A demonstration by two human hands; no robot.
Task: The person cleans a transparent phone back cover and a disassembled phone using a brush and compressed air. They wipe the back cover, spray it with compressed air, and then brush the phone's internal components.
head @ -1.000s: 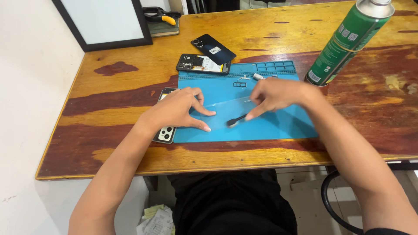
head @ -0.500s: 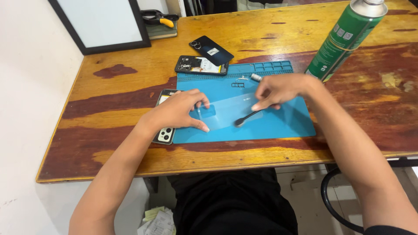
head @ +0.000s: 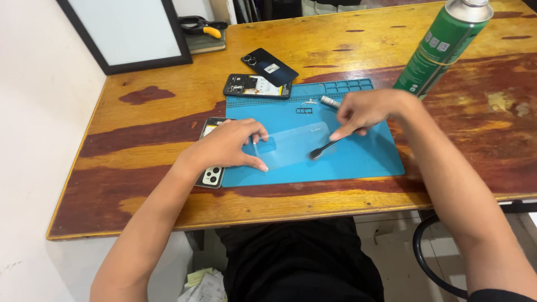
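Wooden counter (head: 168, 95), blue mat (head: 363, 159): left hand (head: 229, 146) fingers spread pinning thin, flexible clear film (head: 296, 144); right hand (head: 366, 111) pinches small brush (head: 324, 148); handle film by edges

The left hand (head: 226, 148) covered most of the phone (head: 211, 168) lying off the blue mat's (head: 358, 162) left edge; only its camera end and top corner showed. The right hand (head: 366, 109) hid the upper end of the black tool (head: 324, 149). The green spray can (head: 442, 47) was cut off at the top edge. The small parts (head: 305, 107) near the mat's far edge were too small to identify.
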